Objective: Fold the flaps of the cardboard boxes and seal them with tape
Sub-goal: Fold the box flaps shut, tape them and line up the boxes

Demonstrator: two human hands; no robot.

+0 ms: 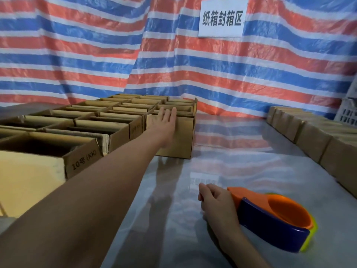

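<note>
Several open cardboard boxes [108, 120] stand in rows on the left of the table, flaps up. My left hand [164, 123] reaches far forward, its fingers straight and flat against the near side of the box at the right end [183, 144]. My right hand [216, 204] lies low on the table with curled fingers beside an orange and blue tape dispenser [274, 217]. It touches the dispenser's left end; whether it grips it is not visible.
A row of closed cardboard boxes [313, 140] runs along the table's right edge. The glossy grey tabletop [222, 163] lies between the two groups. A red, white and blue striped tarp [96, 55] hangs behind, with a white paper sign [222, 17]. A white crate [349, 111] stands far right.
</note>
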